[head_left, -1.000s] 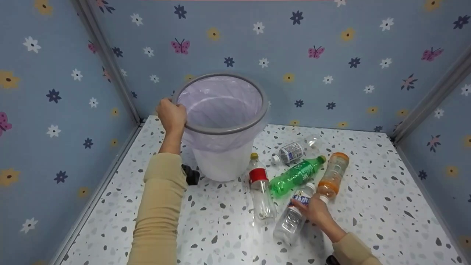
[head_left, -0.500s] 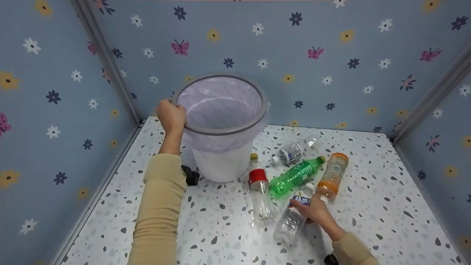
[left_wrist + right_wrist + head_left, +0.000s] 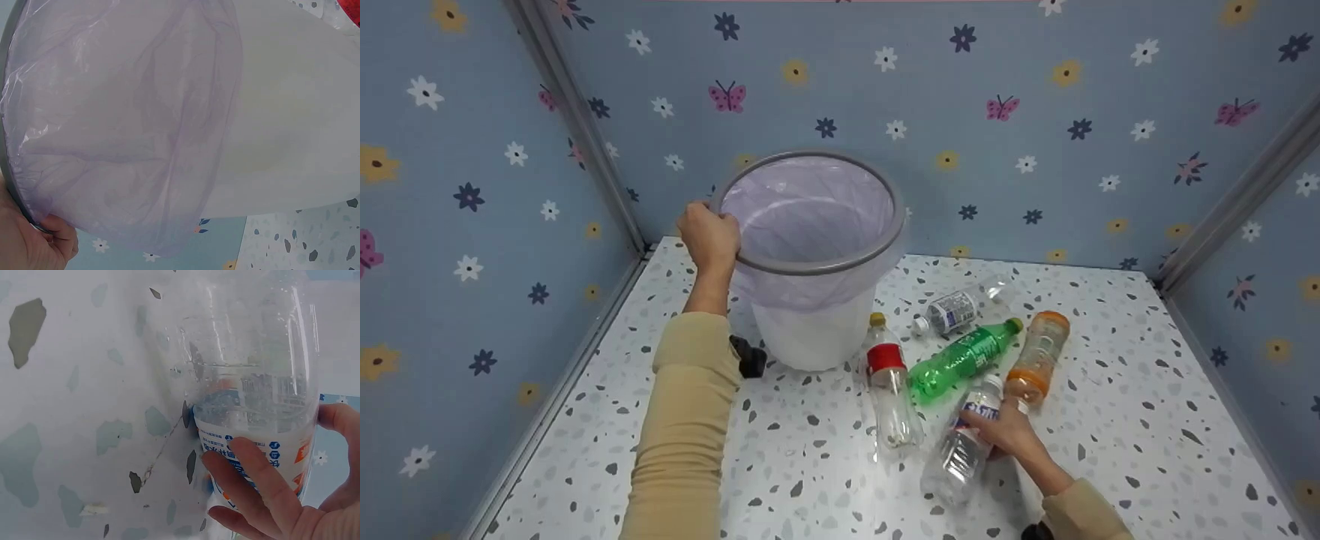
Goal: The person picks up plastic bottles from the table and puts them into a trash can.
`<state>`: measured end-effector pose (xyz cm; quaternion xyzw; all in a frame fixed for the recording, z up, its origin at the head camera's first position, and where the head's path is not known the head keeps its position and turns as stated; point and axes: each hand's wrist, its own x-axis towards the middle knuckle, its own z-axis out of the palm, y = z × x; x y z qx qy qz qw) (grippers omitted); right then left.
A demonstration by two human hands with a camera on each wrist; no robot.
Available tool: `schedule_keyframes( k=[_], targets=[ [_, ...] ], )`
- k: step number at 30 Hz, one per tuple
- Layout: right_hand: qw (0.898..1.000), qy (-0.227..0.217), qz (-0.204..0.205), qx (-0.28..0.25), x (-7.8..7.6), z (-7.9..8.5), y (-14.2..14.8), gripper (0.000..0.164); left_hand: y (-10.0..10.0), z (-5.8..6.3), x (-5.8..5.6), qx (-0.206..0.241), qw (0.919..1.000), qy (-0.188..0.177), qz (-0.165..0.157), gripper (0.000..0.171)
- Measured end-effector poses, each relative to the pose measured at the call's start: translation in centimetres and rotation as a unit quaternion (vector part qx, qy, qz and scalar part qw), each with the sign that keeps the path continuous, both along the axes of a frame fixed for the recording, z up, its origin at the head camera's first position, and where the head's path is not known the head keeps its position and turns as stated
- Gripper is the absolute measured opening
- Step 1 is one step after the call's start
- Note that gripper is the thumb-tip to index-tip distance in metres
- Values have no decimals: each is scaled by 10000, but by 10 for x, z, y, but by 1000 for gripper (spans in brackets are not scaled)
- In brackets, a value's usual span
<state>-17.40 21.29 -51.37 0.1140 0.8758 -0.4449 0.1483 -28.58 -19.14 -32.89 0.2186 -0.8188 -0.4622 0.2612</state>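
Note:
My left hand (image 3: 710,236) grips the grey rim of a white trash can (image 3: 814,337) lined with a thin lilac bag (image 3: 810,217). In the left wrist view, the fingers (image 3: 62,236) curl over that rim at the lower left. My right hand (image 3: 1009,431) holds a clear plastic bottle (image 3: 958,461) with a blue-and-white label, low over the table. Thumb and fingers wrap the label (image 3: 253,444) in the right wrist view. Just beyond this hand lies an orange-banded bottle (image 3: 1041,352), its lower end partly covered by the hand.
A green bottle (image 3: 964,360), a red-labelled clear bottle (image 3: 889,382) and another clear bottle (image 3: 960,309) lie between the can and my right hand. Flower-patterned walls (image 3: 945,112) enclose the speckled table (image 3: 810,480) at the back and sides.
The bottle in my right hand has shifted slightly right and turned, so its label shows differently. My left hand and the trash can stay in place.

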Motion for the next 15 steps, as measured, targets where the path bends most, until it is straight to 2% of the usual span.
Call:
schedule_keyframes(
  k=[4, 9, 15],
  targets=[
    [9999, -144, -5, 3, 2, 2, 3, 90, 0, 0, 1, 63, 10000, 6, -63, 30],
    [9995, -152, -71, -265, 4, 7, 5, 88, -1, 0, 0, 56, 10000, 15, -70, 31],
    [9981, 125, -95, -592, 7, 16, 4, 74, -1, -1, 0, 15, 10000, 16, -54, 32]
  ],
)
